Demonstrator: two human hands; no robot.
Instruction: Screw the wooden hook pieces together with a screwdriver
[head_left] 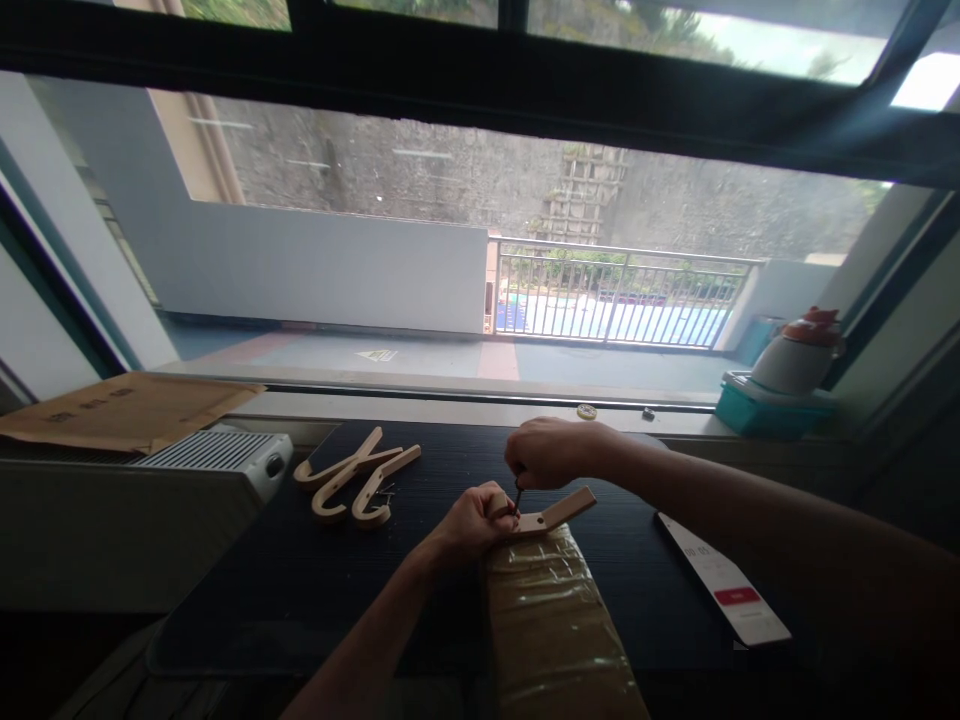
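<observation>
A light wooden hook (559, 512) lies across the far end of a long box wrapped in brown tape (551, 620). My left hand (472, 520) is closed around the hook's curved end and presses it against the box. Above it, my right hand (551, 452) is a fist around a thin, dark metal tool (518, 498). The tool points down at the hook beside my left fingertips; its handle is hidden in my fist and its tip cannot be made out. A dark hole shows in the hook's flat part. More wooden hooks (373, 488) lie to the left, with small screws (385, 492) by them.
All this is on a dark table (292, 590) below a window. A phone (731, 590) lies right, under my forearm. At left, a brown envelope (142, 405) rests on a white slatted unit (225, 450). A teal box (772, 405) with a grey container (796, 355) stands on the sill.
</observation>
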